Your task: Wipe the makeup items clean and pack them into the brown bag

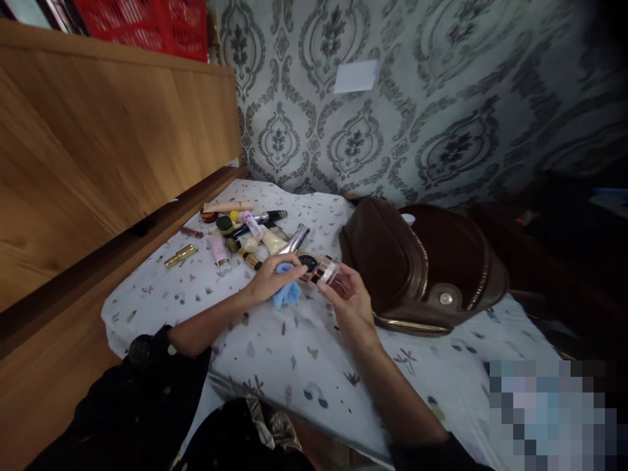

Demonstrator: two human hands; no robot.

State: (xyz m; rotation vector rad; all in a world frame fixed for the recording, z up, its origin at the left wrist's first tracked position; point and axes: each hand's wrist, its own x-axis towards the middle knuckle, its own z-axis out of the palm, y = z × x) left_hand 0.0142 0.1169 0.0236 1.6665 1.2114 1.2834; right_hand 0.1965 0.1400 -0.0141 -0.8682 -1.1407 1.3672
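L hand [272,275]: grip closed on blue cloth [287,292], cloth pressed vs. left end of small jar [328,269]. R hand [350,302]: grip closed round that jar, held just above the sheet [294,356], approx. mid-bed, betw. makeup pile [245,232] and brown bag [422,268]. Bag lies just right of R hand, on the sheet. Gold tubes [180,256] sit apart, left of pile, near wood panel [98,144]. Red crate [157,23] up top, behind panel.
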